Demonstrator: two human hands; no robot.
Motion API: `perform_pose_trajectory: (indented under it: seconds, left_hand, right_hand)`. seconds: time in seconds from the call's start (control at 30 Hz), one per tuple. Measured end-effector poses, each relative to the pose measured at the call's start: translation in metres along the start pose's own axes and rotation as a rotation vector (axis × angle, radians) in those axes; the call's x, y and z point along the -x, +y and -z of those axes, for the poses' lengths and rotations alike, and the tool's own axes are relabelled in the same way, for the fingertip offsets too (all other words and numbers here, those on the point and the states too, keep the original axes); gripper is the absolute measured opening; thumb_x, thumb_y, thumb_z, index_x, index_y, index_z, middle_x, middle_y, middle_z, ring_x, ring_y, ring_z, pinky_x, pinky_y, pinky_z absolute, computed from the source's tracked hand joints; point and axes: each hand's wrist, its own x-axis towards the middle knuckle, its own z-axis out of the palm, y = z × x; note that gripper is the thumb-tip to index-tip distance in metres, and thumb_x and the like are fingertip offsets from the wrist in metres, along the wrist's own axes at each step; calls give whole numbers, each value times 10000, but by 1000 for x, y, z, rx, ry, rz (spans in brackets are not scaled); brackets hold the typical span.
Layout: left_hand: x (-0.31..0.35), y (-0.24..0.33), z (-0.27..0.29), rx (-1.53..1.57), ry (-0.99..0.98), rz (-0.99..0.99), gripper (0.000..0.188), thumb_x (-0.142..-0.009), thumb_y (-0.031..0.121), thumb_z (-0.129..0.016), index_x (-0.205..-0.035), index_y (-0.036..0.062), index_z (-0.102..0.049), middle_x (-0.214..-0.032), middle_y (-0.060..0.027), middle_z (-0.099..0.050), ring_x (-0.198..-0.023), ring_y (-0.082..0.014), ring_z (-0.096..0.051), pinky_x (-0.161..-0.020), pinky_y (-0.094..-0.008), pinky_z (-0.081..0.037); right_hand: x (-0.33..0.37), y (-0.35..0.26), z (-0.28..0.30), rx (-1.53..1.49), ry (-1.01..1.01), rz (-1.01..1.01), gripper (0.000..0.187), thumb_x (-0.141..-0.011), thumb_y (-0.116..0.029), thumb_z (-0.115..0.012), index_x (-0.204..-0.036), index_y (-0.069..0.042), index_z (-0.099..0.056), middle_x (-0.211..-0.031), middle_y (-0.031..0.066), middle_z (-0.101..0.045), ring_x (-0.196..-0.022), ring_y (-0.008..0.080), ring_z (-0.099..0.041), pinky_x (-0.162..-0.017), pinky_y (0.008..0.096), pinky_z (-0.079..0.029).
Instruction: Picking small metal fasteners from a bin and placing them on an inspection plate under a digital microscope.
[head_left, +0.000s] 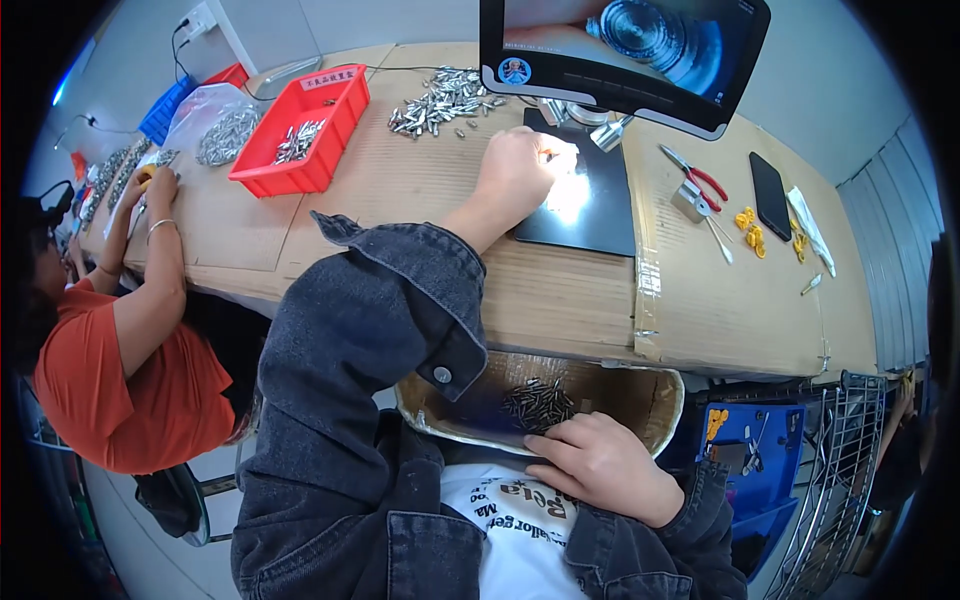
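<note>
My left hand (pixel 512 178) is raised over a black mat (pixel 590 225), its fingers closed in a pinch under a bright lamp. Glare hides most of what they hold. On the screen (pixel 630 50), a round, ringed metal part appears enlarged beside a fingertip. Low in front of me, my right hand (pixel 605 465) rests at the near rim of a cardboard box (pixel 660 410). Its fingers stretch left, apart, with nothing visible between them. Inside that box lies a heap of small dark metal pins (pixel 540 402).
Loose silvery metal parts (pixel 445 100) lie beside a red bin (pixel 335 135). Right of the mat are red-handled pliers (pixel 700 180), a metal block (pixel 690 200), yellow finger cots (pixel 750 232) and a phone (pixel 770 195). A co-worker in orange (pixel 140 370) works at left.
</note>
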Motion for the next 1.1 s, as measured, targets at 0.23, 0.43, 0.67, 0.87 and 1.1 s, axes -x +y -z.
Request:
perform_pose_trajectory:
  seconds: [0.23,0.43,0.67,0.87,1.1]
  left_hand:
    - [11,5,13,26,76,-88,121,-747,96,-640,-809,11,-701,-798,-161,-678,-725,-304,-605,-684,-369,-492]
    - [99,70,54,-76,-520,-225,110,-758,118,-614,-738,14,-640,-719,-144,-670,-639,-317,-619,-622,-389,-515]
    - [74,59,85,-58,-611,-124,100,-786,119,-643,-794,24,-673,-753,-125,-659,-674,-280,-617,-648,-368,-520]
    - [-3,-67,93,-692,50,-251,192,-811,128,-560,-737,-5,-678,-752,-151,-647,-660,-312,-638,-619,-401,-536]
    - [-18,-54,58,-841,107,-528,105,-758,68,-603,-717,24,-689,-706,-144,-661,-580,-282,-618,-526,-388,-523]
  right_hand:
    - [2,-3,9,-34,88,-27,237,-875,-216,-669,-1030,-37,-684,-892,54,-632,-760,210,-590,-711,300,-480]
    - [12,-1,7,-22,172,-149,188,-846,-146,-692,-996,-34,-702,-866,52,-646,-730,206,-583,-699,297,-476]
    - [10,-2,3,-32,179,-156,156,-831,-99,-695,-972,-33,-712,-831,55,-646,-708,208,-573,-689,293,-470]
    - [1,-8,0,-94,148,-120,160,-806,-56,-701,-961,-19,-715,-809,65,-646,-693,219,-570,-672,301,-471]
    - [18,16,-11,-90,101,-39,136,-852,2,-643,-971,-6,-707,-920,118,-690,-798,249,-624,-730,312,-499]
